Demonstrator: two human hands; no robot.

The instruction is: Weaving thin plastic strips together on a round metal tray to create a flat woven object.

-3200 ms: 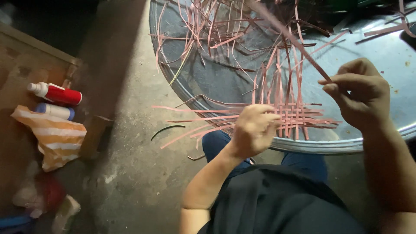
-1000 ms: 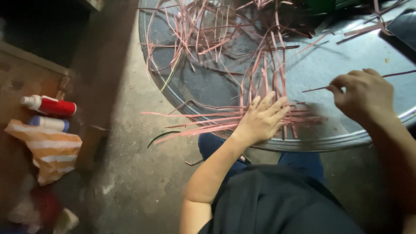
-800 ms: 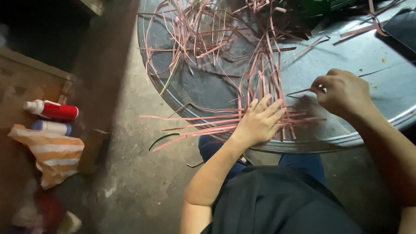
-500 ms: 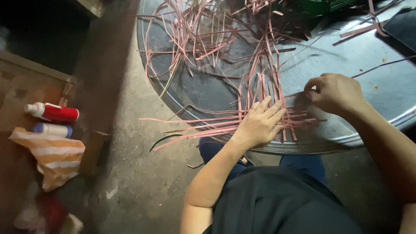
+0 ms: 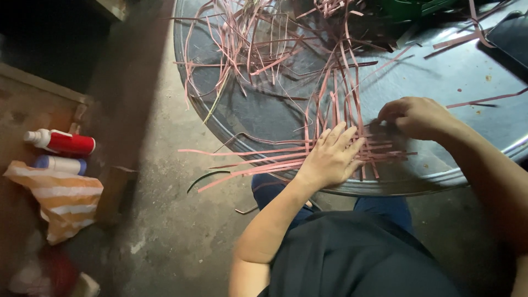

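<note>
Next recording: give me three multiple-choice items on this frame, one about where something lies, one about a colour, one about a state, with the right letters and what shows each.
1. Where does the left hand lie?
A. flat on the crossed strips
B. on the floor
C. on the red bottle

2. What colour are the strips?
A. bright blue
B. pinkish
C. white

3. How is the right hand?
A. spread flat, clear of the strips
B. raised high above the tray
C. curled, fingers down at the strips

Answers: 1 A, its palm and spread fingers press on the woven patch near the edge of the round metal tray. 2 B, every strip on the tray looks pink. 3 C, its fingers bend onto the patch's right side.
</note>
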